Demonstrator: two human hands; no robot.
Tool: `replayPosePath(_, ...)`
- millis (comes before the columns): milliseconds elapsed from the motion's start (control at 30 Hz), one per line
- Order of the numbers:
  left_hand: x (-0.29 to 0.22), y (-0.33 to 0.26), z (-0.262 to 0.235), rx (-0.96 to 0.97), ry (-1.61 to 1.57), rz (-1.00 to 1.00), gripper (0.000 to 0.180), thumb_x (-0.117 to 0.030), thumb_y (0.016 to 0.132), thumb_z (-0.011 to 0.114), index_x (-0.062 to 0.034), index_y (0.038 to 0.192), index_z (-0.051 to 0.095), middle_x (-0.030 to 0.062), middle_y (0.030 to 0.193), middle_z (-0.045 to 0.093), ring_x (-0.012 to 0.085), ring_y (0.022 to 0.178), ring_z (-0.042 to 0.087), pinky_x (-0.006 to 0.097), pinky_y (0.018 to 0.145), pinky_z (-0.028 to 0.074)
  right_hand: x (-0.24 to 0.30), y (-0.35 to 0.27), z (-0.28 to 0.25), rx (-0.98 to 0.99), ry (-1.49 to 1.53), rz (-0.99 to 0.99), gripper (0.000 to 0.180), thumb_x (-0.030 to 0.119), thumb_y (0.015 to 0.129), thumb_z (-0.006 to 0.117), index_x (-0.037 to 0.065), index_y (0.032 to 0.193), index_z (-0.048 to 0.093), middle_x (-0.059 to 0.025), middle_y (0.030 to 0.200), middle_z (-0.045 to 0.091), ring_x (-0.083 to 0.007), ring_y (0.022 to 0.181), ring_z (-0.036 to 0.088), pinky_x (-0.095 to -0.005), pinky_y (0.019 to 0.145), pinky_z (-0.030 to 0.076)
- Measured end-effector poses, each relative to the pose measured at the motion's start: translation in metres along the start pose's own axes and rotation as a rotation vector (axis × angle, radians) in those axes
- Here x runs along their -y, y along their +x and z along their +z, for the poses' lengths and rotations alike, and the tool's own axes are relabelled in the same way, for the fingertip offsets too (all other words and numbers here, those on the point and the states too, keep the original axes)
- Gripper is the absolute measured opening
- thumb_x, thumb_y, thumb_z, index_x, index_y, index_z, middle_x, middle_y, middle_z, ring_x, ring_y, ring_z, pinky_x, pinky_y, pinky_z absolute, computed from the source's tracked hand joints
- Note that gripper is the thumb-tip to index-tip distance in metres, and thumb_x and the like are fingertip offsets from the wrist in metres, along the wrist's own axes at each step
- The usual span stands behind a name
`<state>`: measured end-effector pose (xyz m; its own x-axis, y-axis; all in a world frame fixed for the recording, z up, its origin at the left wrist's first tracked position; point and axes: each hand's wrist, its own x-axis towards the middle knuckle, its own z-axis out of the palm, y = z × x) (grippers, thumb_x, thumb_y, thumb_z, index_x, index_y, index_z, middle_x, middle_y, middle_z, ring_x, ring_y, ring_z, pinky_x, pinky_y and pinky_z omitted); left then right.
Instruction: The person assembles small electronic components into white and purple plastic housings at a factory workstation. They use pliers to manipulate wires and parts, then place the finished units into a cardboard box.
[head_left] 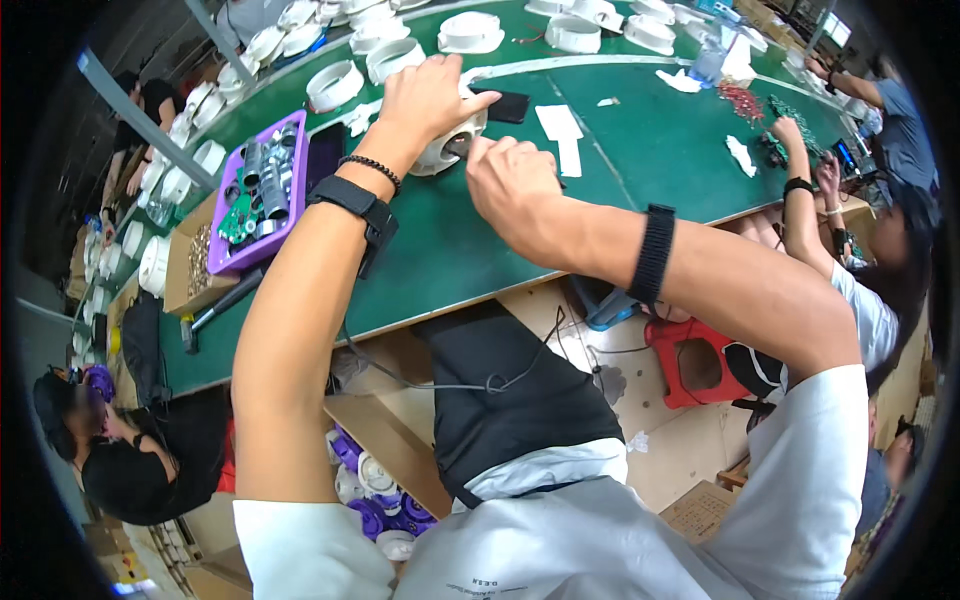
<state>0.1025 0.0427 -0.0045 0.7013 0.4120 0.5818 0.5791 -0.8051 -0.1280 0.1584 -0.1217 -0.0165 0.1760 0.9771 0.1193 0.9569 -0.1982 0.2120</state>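
My left hand (425, 98) is wrapped over a round white plastic housing (437, 158) on the green table, steadying it from above with the thumb stretched to the right. Against the housing's right side, my right hand (512, 185) is closed in a fist. A small dark part (459, 146) shows between that fist and the housing, but what the fingers grip is hidden. Just beyond lies a flat black rectangular object (508, 107), with white paper pieces (562, 130) to its right.
A purple tray (215, 262) of cylindrical parts and green circuit boards stands left, beside a cardboard box (180, 262) of small pieces. Several white housings (470, 33) line the far side. Co-workers sit at both sides. A red stool (672, 372) and a dangling cable (425, 385) are below the edge.
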Motion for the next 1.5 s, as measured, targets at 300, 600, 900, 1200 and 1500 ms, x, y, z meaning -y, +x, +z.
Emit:
replayPosePath(300,0.01,0.01,0.001,0.086,-0.128,0.099,0.074,-0.073,0.077,0.061,-0.0072,0.11,0.065,0.0151,0.102,0.069,0.0351,0.094,0.067,0.046,0.079,0.054,0.002,-0.061,-0.009,0.533,1.867,0.057,0.022,0.027,0.102,0.05,0.005,0.099,0.052,-0.0062,0.078,0.055,-0.0153,0.07,0.057,-0.0306,0.058,0.046)
replayPosePath(600,0.08,-0.037,-0.018,0.173,-0.03,0.032,0.065,-0.068,0.078,0.066,-0.008,0.102,0.062,0.0161,0.098,0.068,0.0365,0.09,0.067,0.048,0.072,0.054,-0.133,-0.105,0.009,-0.301,1.105,0.425,0.025,0.022,0.1,0.053,-0.002,0.099,0.049,-0.0206,0.075,0.056,-0.0327,0.066,0.055,-0.0433,0.064,0.044)
replayPosePath(900,0.071,-0.043,-0.021,0.068,0.002,-0.013,0.057,-0.059,0.077,0.071,-0.0069,0.097,0.059,0.0148,0.09,0.065,0.0346,0.084,0.066,0.046,0.069,0.053,-0.243,-0.087,0.11,-0.129,0.264,0.476,0.027,0.016,0.089,0.053,-0.002,0.109,0.049,-0.0278,0.093,0.063,-0.0471,0.089,0.064,-0.0567,0.077,0.052)
replayPosePath(1200,0.067,-0.038,-0.033,0.245,-0.046,-0.091,0.076,-0.061,0.064,0.08,-0.0055,0.112,0.059,0.0161,0.104,0.062,0.0355,0.099,0.064,0.048,0.079,0.053,-0.221,-0.106,0.104,-0.403,0.151,0.58,0.049,0.006,0.079,0.063,0.0,0.125,0.048,-0.0219,0.115,0.049,-0.0389,0.11,0.049,-0.0511,0.095,0.036)
replayPosePath(1500,0.138,0.011,-0.053,0.032,-0.327,-0.629,0.06,-0.052,0.082,0.072,0.002,0.106,0.061,0.0241,0.092,0.07,0.0385,0.091,0.069,0.046,0.082,0.053,-0.101,-0.08,0.077,-0.356,0.618,0.173,0.051,0.005,0.074,0.07,0.0,0.122,0.054,-0.0209,0.113,0.048,-0.0378,0.11,0.047,-0.0529,0.103,0.033)
